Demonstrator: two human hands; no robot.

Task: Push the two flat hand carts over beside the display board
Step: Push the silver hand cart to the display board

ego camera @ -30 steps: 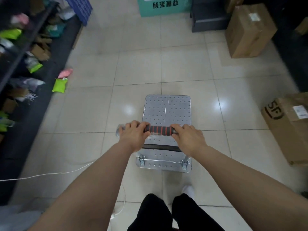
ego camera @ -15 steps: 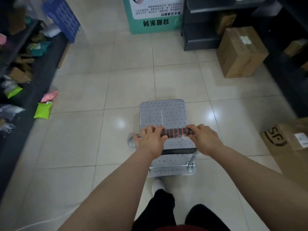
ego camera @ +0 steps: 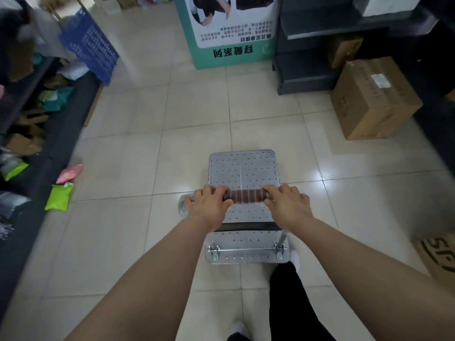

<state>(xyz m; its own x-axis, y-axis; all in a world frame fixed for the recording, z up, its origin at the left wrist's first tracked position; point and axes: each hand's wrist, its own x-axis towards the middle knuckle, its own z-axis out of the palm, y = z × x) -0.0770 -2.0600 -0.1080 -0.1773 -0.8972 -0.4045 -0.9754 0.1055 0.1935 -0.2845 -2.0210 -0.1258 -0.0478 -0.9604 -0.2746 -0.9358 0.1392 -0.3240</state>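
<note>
Head view: we see one flat hand cart [ego camera: 242,168], silver perforated deck, on the tiled floor [ego camera: 138,168] mid-aisle. Left hand [ego camera: 209,206] and right hand [ego camera: 288,205] both clamped on its handle bar [ego camera: 246,195], either side of the red-and-black grip. Green display board [ego camera: 229,33] stands ahead, well apart from the cart. Cardboard box [ego camera: 374,99] on the right, shelving [ego camera: 29,124] with packets on the left.

Head-worn, wide-angle, looking forward and steeply down from close above the cart handle [ego camera: 247,195], display board [ego camera: 231,30] far ahead.
</note>
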